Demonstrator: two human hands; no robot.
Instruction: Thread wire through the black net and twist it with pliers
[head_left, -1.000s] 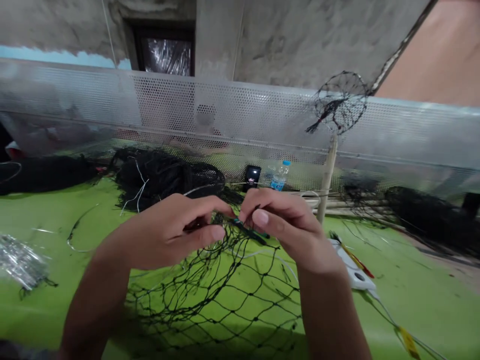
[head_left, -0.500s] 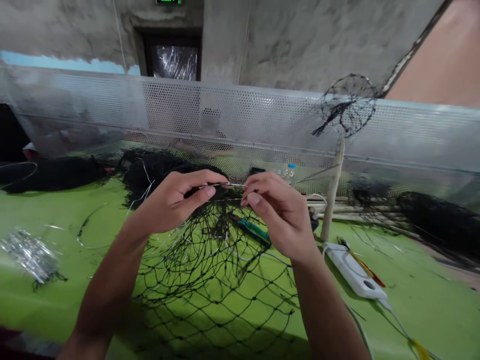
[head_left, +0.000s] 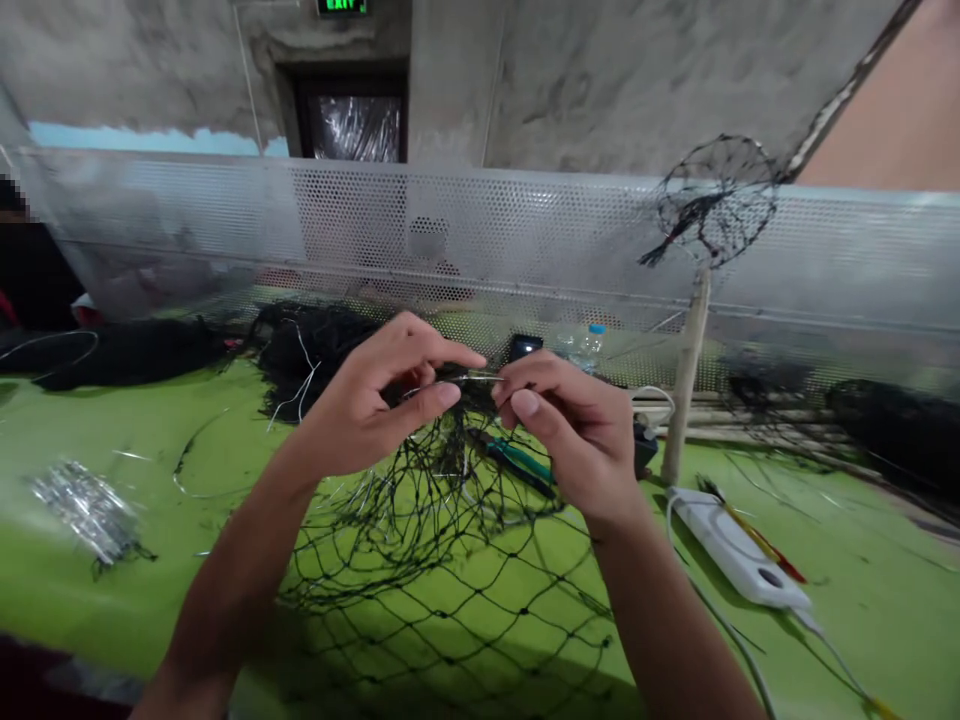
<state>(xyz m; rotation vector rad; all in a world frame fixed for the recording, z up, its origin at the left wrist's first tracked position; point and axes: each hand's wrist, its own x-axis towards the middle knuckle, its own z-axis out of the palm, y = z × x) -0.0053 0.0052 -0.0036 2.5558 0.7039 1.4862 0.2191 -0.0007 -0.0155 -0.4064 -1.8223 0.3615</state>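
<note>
The net lies spread on the green surface, its strands bunched at the far end. Just above that bunched end, a thin wire runs between the two hands. The right hand has its grip together, thumb and fingertips pinched on the wire's end. The left hand points its index finger toward the right one, with thumb and index apart; the wire passes by the thumb, and I cannot tell whether the curled fingers behind clamp it.

Green-handled pliers lie at the net's far right part. Right of the net are a white power bank with a cable and, along it, a yellow and red tool. Beyond the net stand a phone and a bottle; beyond and to its right, a post stands upright. Left of the net lies a silvery bundle; beyond and to its left, a black heap.
</note>
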